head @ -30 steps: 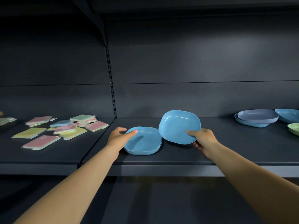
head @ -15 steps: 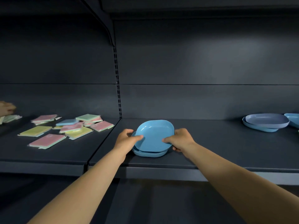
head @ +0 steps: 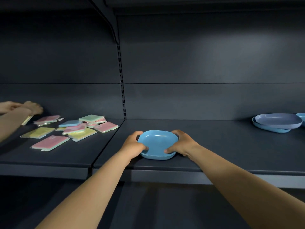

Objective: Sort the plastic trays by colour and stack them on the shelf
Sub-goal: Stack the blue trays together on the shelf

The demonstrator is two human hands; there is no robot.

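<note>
The upper blue tray (head: 157,142), tilted 0.5 s ago, now sits nested flat on the lower one at frame centre; left hand (head: 134,145) and right hand (head: 181,143) grip its sides. Coloured packets (head: 77,128) lie left, a purple tray (head: 279,121) far right on the shelf (head: 222,146).

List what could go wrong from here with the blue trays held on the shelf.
1. The blue tray stack sits near the shelf front edge; a nudge on release might slide it off.
2. Left hand and right hand have thumbs over the rim, so pulling away carelessly could lift the top tray out of nesting.
3. The greyish-purple tray lies on a blue tray at right, an apparent colour mix still needing sorting.
</note>
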